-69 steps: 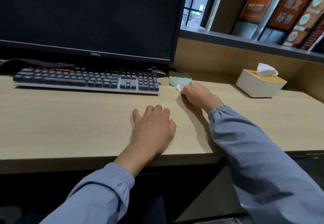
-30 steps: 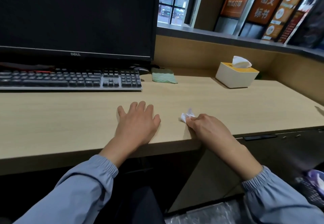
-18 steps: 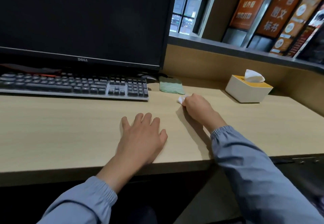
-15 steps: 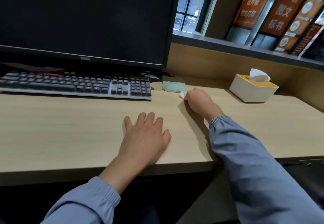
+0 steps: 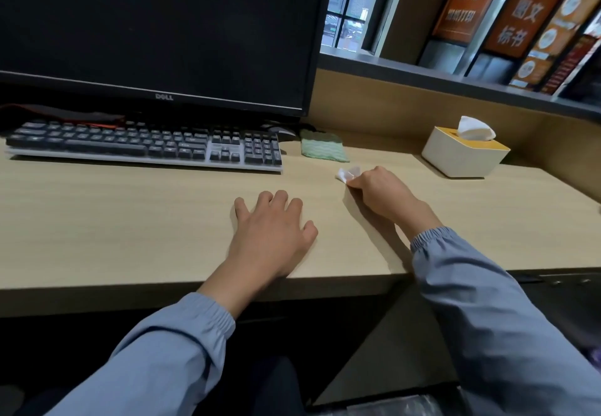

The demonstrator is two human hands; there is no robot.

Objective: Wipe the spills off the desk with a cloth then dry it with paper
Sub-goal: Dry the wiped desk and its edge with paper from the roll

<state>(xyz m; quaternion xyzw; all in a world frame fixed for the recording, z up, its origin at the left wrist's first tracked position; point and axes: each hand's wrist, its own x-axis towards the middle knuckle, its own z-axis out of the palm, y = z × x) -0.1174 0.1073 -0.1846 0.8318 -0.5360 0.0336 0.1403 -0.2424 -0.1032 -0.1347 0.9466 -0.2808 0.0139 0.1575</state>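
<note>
My right hand grips a crumpled white paper tissue and presses it on the light wooden desk, right of centre. Only a small corner of the tissue sticks out past my fingers. My left hand lies flat on the desk with fingers spread, holding nothing. A folded green cloth rests at the back of the desk, beside the keyboard's right end and apart from both hands. No spill shows on the wood.
A dark keyboard and a black monitor fill the back left. A cream tissue box with a yellow top and a tissue sticking out stands at the back right. A wooden back panel and a shelf rise behind.
My right hand slid the tissue from the front edge to the back near the cloth, then came back a little toward me. My left hand stayed flat in place.
</note>
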